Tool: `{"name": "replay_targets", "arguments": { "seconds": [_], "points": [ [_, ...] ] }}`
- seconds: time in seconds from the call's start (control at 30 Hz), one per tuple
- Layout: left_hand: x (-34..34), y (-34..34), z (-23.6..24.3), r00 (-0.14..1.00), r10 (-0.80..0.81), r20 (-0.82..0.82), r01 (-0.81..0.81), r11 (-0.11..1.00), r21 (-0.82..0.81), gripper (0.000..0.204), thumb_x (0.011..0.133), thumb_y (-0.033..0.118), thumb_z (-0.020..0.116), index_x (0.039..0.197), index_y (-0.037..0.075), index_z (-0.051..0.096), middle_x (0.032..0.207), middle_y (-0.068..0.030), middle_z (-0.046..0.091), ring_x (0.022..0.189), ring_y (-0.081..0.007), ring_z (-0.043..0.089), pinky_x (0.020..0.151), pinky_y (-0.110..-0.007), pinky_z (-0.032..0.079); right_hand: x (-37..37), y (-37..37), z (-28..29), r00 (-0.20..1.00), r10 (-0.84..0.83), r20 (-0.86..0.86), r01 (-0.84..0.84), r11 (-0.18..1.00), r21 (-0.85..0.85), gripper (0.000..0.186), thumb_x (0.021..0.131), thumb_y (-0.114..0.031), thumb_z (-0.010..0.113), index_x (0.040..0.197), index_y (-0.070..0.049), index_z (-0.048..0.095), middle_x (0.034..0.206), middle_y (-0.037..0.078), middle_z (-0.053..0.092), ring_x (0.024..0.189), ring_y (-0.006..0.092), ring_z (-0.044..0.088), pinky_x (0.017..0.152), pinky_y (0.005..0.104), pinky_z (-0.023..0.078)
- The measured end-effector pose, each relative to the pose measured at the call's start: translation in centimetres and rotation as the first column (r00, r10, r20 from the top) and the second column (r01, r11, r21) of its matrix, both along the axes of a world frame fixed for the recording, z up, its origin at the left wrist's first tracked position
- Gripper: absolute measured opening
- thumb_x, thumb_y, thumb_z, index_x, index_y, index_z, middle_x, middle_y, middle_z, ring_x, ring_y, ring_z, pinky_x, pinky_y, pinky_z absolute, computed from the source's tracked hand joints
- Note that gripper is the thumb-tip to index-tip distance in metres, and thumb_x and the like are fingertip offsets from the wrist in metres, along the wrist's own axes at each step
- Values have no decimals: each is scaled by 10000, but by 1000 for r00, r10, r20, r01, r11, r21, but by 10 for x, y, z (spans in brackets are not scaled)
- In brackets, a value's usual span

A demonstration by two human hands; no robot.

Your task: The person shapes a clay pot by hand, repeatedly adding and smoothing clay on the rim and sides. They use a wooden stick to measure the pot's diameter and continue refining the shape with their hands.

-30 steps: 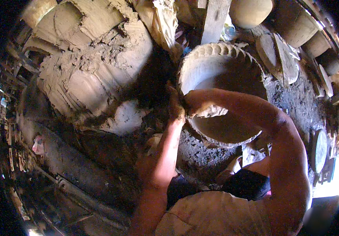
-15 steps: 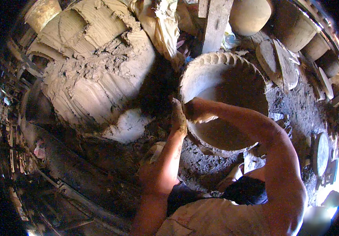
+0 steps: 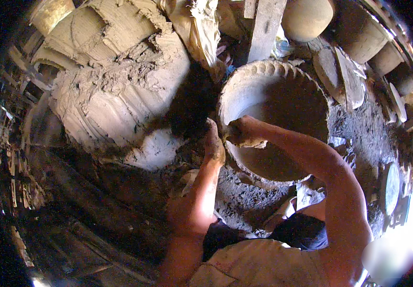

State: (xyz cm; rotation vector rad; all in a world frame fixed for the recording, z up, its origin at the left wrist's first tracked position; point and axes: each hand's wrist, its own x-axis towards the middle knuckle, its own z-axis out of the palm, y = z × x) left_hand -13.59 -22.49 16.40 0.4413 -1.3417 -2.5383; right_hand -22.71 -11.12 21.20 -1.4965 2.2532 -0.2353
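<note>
A big round clay pot with a pinched, scalloped rim stands in front of me, its inside half in shadow. My left hand rests upright against the outside of its left wall, looking stretched out and open, though part of the fingers is lost in shadow. My right hand reaches over the pot from the right and is closed at the inner side of the same wall, opposite the left hand. Its curled fingers hide whatever they may hold.
A large mound of wet clay with cut, ridged faces lies at the left. A wooden post and a pale sack stand behind the pot. A rounded pot, more pots and flat slabs line the far right.
My right hand has shifted slightly at the inner wall, and its knuckles show more. My left hand stays against the outside. The pot looks unchanged.
</note>
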Motion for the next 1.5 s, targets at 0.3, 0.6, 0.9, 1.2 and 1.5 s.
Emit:
{"name": "replay_targets", "arguments": {
  "seconds": [0.3, 0.6, 0.9, 1.2, 1.5],
  "points": [
    [-23, 1, 11, 991, 5, -134, 6, 996, 87, 777, 935, 639, 241, 1448, 57, 286, 1496, -79, 283, 1363, -232, 268, 1127, -382, 196, -12, -11, 39, 840, -72, 538, -72, 967, 243, 639, 673, -229, 828, 1217, -52, 544, 1100, 114, 653, 921, 200, 610, 780, 362, 522],
    [2, 6, 6, 997, 64, -51, -64, 998, 4, 771, 930, 648, 286, 1425, 59, 340, 1430, -98, 385, 1272, -252, 391, 1084, -376, 273, -1, 1, 6, 789, -366, 493, 342, 929, 143, 377, 750, -267, 714, 1088, -124, 626, 898, 113, 689, 666, 222, 652, 626, 365, 546],
    [-36, -4, -19, 966, 76, -249, -84, 996, -24, 772, 932, 649, 238, 1435, 68, 316, 1367, -112, 446, 1212, -269, 441, 1016, -438, 379, -6, -2, 29, 729, -168, 664, 25, 975, 220, 453, 738, -355, 776, 1068, -72, 649, 818, 43, 669, 710, 153, 613, 627, 300, 517],
    [6, 6, 16, 997, 14, 71, -20, 996, 89, 731, 944, 626, 237, 1391, 69, 396, 1448, -71, 380, 1323, -239, 353, 1117, -391, 243, -4, 22, -28, 968, 115, 222, -5, 896, -444, 249, 676, -253, 680, 874, -103, 661, 723, 75, 611, 682, 321, 606, 562, 422, 494],
    [-14, 6, 5, 984, -38, 174, 0, 977, 212, 883, 880, 722, 292, 1470, 67, 237, 1426, -98, 391, 1284, -230, 383, 1075, -364, 296, -9, -6, 17, 885, 224, 409, -237, 971, -20, 389, 679, -272, 744, 959, -18, 655, 945, 148, 677, 802, 295, 639, 702, 400, 510]
  ]
}}
